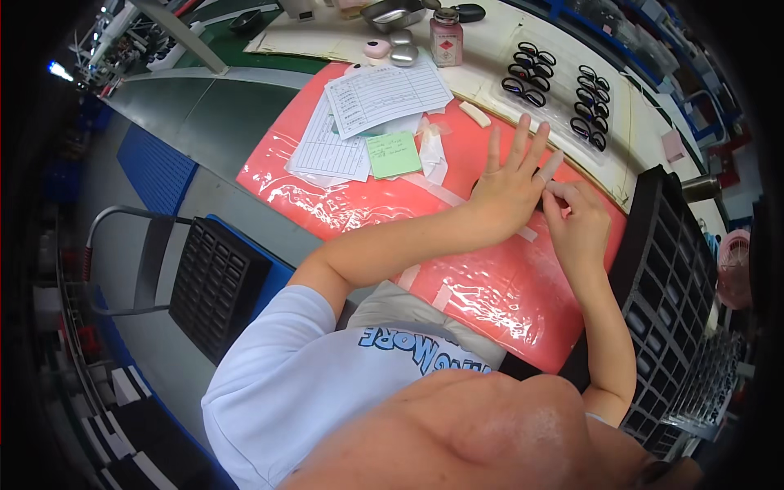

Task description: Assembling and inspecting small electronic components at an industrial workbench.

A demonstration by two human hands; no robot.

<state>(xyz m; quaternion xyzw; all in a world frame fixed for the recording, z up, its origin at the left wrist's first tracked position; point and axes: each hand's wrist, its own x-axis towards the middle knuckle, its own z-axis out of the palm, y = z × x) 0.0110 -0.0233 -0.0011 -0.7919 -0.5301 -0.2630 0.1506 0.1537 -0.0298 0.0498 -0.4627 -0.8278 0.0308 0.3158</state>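
Observation:
Over the red mat (482, 286), my left hand (510, 192) is held with its fingers stretched and spread. One of its fingers, on the side by my right hand, wears a pale, thin cover that looks like a finger cot (550, 166). My right hand (581, 224) meets it there, thumb and fingertips pinched at the lower end of that cover. Small dark bits show beside and between the hands, mostly hidden, and I cannot make out what they belong to.
Black looped parts (529, 73) stand in rows on a clear tray beyond my hands. Printed sheets (384, 98), a green note (394, 155) and a pink bottle (446, 39) lie or stand at the back. A black compartment tray (665, 286) borders my right arm.

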